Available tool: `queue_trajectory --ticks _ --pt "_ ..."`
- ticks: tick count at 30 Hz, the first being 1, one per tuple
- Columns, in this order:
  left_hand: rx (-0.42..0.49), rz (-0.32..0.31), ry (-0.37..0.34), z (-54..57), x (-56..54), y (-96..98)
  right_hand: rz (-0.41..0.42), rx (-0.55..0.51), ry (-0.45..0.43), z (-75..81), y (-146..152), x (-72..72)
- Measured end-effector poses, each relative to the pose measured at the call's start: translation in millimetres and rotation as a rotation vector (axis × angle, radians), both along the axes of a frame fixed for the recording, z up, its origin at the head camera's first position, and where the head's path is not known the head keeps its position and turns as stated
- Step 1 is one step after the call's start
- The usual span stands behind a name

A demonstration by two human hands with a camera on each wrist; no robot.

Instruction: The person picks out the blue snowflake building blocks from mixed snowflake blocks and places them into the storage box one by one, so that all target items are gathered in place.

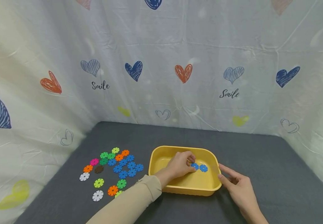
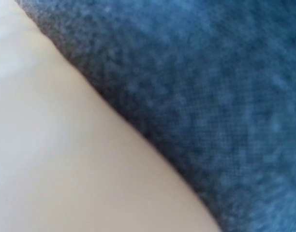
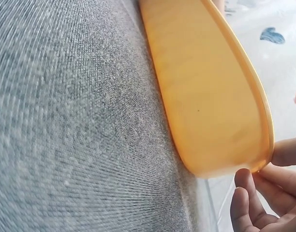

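My left hand (image 1: 180, 163) reaches into a shallow yellow plastic tray (image 1: 186, 189). Its fingers are curled, and thumb and fingertips pinch a blue notched plastic disc (image 1: 195, 166) near the tray floor, partly covered by the hand. Just right of it lies a second blue notched disc (image 1: 203, 168). At the tray's right end, my right hand (image 1: 238, 186) grips the rim between thumb and fingers. The right wrist view shows that thumb (image 3: 289, 151) on the tray's rim (image 3: 264, 104), with fingers against the outside. Only blurred forearm and dark cloth appear in the left wrist view.
Left of the tray, loose notched discs lie on the dark grey cloth (image 1: 262, 161): several blue ones (image 1: 132, 165), green (image 1: 121, 184), orange (image 1: 112, 190), white (image 1: 98, 195), a pink (image 1: 94, 161) and a brown (image 1: 99, 169). A heart-printed curtain (image 1: 161, 93) hangs behind.
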State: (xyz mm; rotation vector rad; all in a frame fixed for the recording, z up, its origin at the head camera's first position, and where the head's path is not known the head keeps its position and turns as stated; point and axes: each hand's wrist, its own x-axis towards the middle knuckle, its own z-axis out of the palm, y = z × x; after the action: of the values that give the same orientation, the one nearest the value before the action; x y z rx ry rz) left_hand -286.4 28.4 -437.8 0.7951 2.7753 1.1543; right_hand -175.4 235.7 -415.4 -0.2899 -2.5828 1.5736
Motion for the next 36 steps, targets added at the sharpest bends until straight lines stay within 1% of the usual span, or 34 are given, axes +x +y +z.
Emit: queue_trajectory --ticks 5,9,14,17,21,24,28,32,36 --pt "-0.007 0.005 -0.004 0.0 0.4 -0.1 0.001 0.004 0.002 -0.3 -0.4 0.3" --pt "-0.047 0.002 0.004 2.6 2.9 -0.1 0.002 0.006 0.001 0.2 -0.9 0.6" --pt "-0.133 0.020 0.020 10.8 8.9 -0.6 0.001 0.017 -0.005 1.0 -0.4 0.6" --pt "-0.186 0.031 0.027 17.5 12.9 -2.9 0.003 0.018 -0.008 1.1 0.3 0.6" --pt "-0.215 0.012 0.017 27.3 20.9 -10.3 0.008 0.013 -0.013 0.7 0.9 0.5" --pt "-0.195 -0.011 0.012 33.9 28.7 -17.9 0.006 0.013 -0.018 0.4 1.2 0.7" --pt "-0.150 -0.014 0.026 41.7 41.0 -29.9 0.004 0.016 -0.022 0.3 1.8 1.0" --pt "-0.062 0.016 0.049 46.7 54.1 -44.8 0.006 0.013 -0.021 -0.1 1.9 0.7" --pt "0.043 0.053 0.080 48.8 66.3 -62.3 0.006 0.014 -0.018 -0.6 1.7 -0.2"
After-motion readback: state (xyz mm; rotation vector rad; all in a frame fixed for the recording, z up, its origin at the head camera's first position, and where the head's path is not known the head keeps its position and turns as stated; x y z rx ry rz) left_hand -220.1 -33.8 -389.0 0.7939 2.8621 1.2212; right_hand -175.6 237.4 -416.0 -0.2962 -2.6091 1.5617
